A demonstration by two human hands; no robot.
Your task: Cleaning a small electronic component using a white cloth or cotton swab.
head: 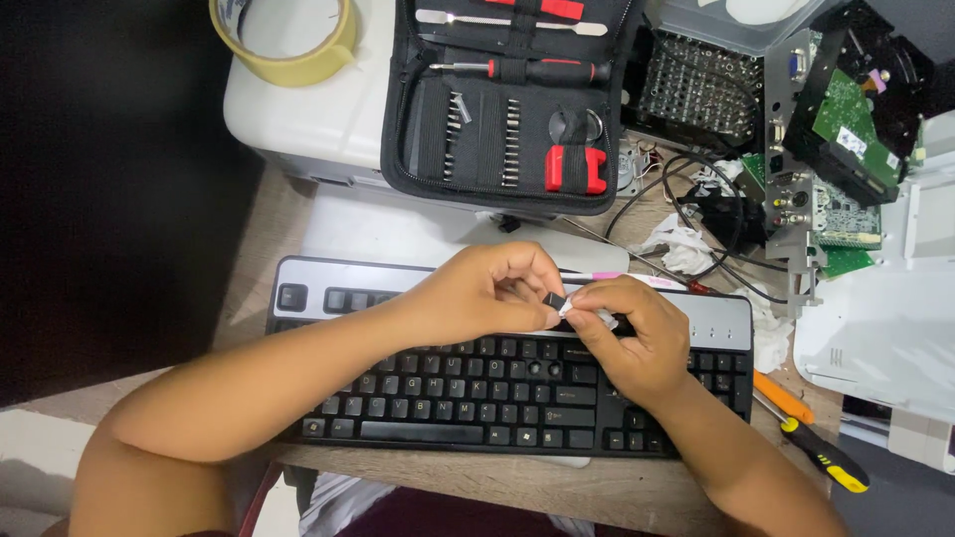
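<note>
From the head camera, the left hand pinches a small black keycap between thumb and fingertips, just above the black keyboard on the tabletop. The right hand presses a white wipe against it, fingers closed. An open tool kit lies behind.

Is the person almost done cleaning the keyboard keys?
Hard to say, but probably not. Done: at least one keycap is off, since a round gap shows among the keys on the black keyboard. In hand: the left hand pinches a small black keycap, and the right hand presses a white wipe against it. Left: nearly all other keys still sit in place.
</note>
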